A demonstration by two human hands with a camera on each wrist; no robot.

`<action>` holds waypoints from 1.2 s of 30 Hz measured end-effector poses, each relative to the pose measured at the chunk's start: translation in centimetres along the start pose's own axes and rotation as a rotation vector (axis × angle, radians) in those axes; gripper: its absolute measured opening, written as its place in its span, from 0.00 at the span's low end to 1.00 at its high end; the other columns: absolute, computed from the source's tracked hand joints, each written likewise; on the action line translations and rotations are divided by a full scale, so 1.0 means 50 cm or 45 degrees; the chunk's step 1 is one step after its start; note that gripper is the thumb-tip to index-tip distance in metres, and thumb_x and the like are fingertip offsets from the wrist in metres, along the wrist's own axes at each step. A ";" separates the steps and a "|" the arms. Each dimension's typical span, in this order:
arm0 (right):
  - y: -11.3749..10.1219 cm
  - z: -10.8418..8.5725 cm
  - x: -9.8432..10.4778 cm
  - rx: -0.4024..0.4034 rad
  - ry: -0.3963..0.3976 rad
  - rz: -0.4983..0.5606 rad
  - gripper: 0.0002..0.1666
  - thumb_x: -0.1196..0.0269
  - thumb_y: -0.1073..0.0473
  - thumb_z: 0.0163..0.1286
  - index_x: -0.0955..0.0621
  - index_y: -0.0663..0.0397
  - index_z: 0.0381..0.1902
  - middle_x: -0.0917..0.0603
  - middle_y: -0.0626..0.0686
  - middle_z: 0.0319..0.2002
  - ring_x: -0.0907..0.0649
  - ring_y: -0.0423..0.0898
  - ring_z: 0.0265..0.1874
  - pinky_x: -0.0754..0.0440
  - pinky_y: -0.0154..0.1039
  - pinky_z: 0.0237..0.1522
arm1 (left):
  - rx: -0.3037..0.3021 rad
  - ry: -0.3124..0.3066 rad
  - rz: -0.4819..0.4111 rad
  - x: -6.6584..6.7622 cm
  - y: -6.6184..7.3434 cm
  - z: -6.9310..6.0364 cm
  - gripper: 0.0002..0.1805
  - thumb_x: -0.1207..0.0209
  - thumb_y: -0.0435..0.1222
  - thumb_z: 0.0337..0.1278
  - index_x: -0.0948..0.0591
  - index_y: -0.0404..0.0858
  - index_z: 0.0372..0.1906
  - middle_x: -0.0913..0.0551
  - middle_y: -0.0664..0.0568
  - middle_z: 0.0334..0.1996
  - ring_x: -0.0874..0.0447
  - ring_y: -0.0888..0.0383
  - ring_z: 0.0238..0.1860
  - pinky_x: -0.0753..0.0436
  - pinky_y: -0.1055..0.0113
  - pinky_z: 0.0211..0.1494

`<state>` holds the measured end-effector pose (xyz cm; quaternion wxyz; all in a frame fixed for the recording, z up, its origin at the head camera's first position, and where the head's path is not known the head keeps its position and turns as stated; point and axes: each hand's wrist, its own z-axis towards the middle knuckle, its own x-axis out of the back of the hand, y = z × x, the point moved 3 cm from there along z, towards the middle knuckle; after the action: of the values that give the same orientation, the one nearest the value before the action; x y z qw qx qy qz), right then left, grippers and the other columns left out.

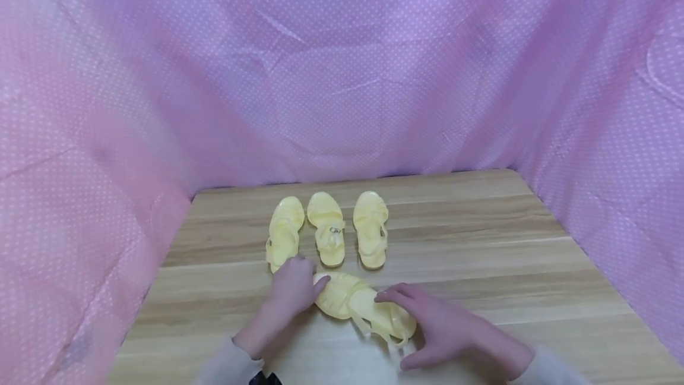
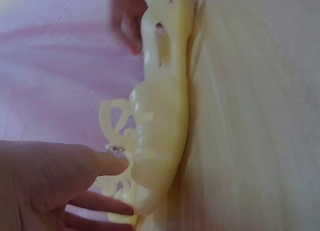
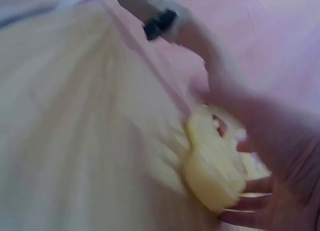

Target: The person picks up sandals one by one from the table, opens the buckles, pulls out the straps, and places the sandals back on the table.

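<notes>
A pale yellow sandal lies crosswise near the front of the table, its toe left and its strapped heel right. My left hand is at the toe, the thumb at its edge and the fingers fairly straight in the left wrist view. Around the heel end, my right hand spreads its fingers; whether they touch is blurred in the right wrist view. Behind, three matching sandals stand in a row: a left one, its heel partly behind my left hand, a middle one and a right one.
The wood-grain table carries the sandals. Pink dotted cloth hangs behind it and along both sides. A small black object sits at my left sleeve.
</notes>
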<state>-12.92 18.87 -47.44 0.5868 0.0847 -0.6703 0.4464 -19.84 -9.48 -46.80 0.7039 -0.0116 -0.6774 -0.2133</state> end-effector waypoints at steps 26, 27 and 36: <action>-0.014 0.031 0.055 -0.090 0.278 -0.059 0.48 0.19 0.62 0.48 0.23 0.41 0.68 0.19 0.48 0.60 0.16 0.47 0.57 0.11 0.50 0.56 | -0.023 0.073 -0.346 0.102 0.012 0.061 0.13 0.27 0.42 0.62 0.09 0.35 0.33 0.15 0.51 0.23 0.24 0.63 0.25 0.18 0.62 0.33; -0.010 0.032 0.062 -0.093 0.292 -0.065 0.48 0.19 0.62 0.47 0.23 0.42 0.68 0.18 0.49 0.60 0.16 0.47 0.57 0.11 0.51 0.55 | -0.025 0.074 -0.343 0.105 0.018 0.071 0.13 0.27 0.43 0.62 0.08 0.35 0.35 0.13 0.50 0.26 0.23 0.63 0.27 0.17 0.62 0.35; 0.017 0.024 0.109 -0.026 0.377 -0.034 0.48 0.15 0.62 0.43 0.21 0.48 0.65 0.14 0.44 0.56 0.15 0.42 0.53 0.11 0.44 0.51 | -0.072 0.073 -0.275 0.142 0.076 0.143 0.16 0.28 0.46 0.62 0.09 0.35 0.33 0.08 0.47 0.34 0.14 0.59 0.29 0.11 0.59 0.37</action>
<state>-15.95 20.77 -43.08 0.6859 0.0207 -0.5798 0.4391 -25.50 -5.85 -38.38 0.6953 0.0477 -0.6480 -0.3071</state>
